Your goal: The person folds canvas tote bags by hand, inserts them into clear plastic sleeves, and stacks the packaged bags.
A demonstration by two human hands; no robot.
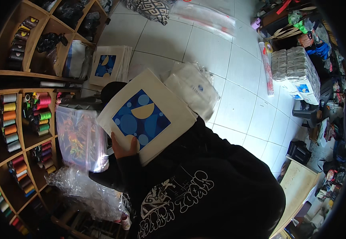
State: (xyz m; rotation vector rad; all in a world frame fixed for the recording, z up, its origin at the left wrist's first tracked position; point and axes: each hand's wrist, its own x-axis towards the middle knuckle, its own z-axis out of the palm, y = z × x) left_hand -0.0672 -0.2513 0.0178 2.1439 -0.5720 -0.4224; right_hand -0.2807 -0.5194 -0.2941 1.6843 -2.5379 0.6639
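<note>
A square cream cloth piece (173, 109) lies across my lap, turned at an angle. It looks thick, perhaps several layers, and carries a printed blue square with pale circles and a yellow half-disc. At its lower left edge is my left hand (124, 146), with the thumb over the print and the other fingers at the border, closed on the cloth. My right hand does not show. Just beyond the cloth, a clear plastic bag with white contents (193, 85) rests on the floor. A stack of similar printed cloths (111, 65) sits farther left.
Wooden shelves (21, 123) with colourful thread spools line the left. Clear plastic bags (81, 137) and crumpled plastic wrap (91, 195) lie beside me. Wrapped bundles (296, 71) are piled at the right on the tiled floor (236, 99). Plastic sheeting (205, 18) and a patterned cushion (153, 10) lie at the far side.
</note>
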